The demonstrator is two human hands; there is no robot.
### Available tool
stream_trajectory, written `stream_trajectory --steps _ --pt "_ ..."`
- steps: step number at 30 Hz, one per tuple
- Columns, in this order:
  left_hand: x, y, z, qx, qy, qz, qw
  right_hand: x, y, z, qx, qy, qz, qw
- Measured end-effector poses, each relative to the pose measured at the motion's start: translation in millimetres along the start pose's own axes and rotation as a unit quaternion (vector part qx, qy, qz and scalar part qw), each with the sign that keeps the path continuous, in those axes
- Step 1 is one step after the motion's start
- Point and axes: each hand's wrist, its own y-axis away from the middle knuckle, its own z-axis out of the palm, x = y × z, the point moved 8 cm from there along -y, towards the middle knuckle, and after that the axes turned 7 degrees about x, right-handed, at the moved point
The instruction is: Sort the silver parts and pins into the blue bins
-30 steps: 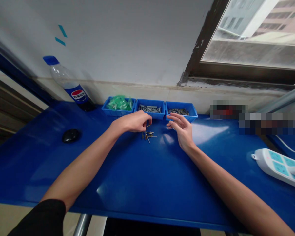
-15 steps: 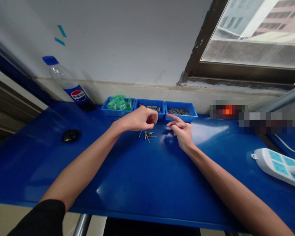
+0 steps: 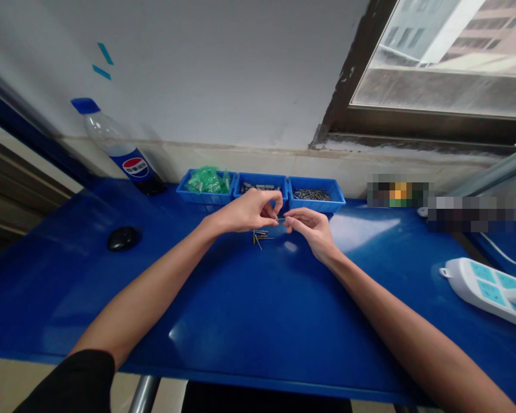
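Note:
My left hand (image 3: pixel 247 211) and my right hand (image 3: pixel 307 226) meet fingertip to fingertip above the blue table (image 3: pixel 223 310). Both are pinched on one thin metal pin (image 3: pixel 281 219) held level between them. Just below the hands lies a small heap of brass-coloured pins (image 3: pixel 260 235) on the table. Behind the hands stand three blue trays in a row: the left tray (image 3: pixel 204 195) holds green plastic bags, the middle tray (image 3: pixel 258 182) holds grey metal pieces, the right tray (image 3: pixel 316 202) holds thin dark pins.
A cola bottle (image 3: pixel 116 146) with a blue cap leans at the back left against the wall. A black mouse-like object (image 3: pixel 122 237) lies on the left. A white power strip (image 3: pixel 488 289) rests at the right edge. A window is at the upper right.
My left hand lifted off the heap of pins and moved right. My right hand closed from spread fingers and came left until both pinch the same pin.

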Motion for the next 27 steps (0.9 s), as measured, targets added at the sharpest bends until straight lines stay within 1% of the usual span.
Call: stream_trajectory --steps 5,9,15,17,20,21,23,25,27 --pt "-1.2 0.4 4.3 -0.013 -0.012 -0.003 1.000 2.3 -0.3 3.1 -0.012 -0.001 0.022 1.000" --pt "0.2 1.6 6.5 -0.027 -0.018 -0.006 0.999 1.6 -1.0 3.0 -0.013 -0.014 0.023 1.000" --pt "1.7 2.0 8.9 -0.034 -0.032 -0.008 0.999 7.9 -1.0 2.4 -0.018 -0.004 0.040 0.999" --pt "0.6 1.9 5.2 -0.030 -0.073 -0.012 0.997 6.3 -1.7 -1.1 0.009 -0.010 0.027 1.000" --pt "-6.3 4.0 -4.5 -0.040 -0.190 -0.043 0.980 -0.8 -3.7 -13.4 0.089 -0.024 -0.014 0.996" --pt "-9.7 5.8 -6.9 -0.055 -0.229 -0.057 0.970 -3.3 -4.3 -18.7 0.119 -0.027 -0.029 0.992" --pt "-16.3 10.8 -7.6 -0.103 -0.279 -0.076 0.952 -7.4 -5.5 -28.1 0.162 -0.026 -0.054 0.985" --pt "-21.9 15.9 -4.8 -0.149 -0.298 -0.089 0.939 -9.5 -6.7 -34.1 0.179 -0.013 -0.069 0.981" --pt "-26.5 19.3 -1.2 -0.175 -0.303 -0.101 0.931 -9.4 -7.5 -35.8 0.174 0.005 -0.074 0.982"
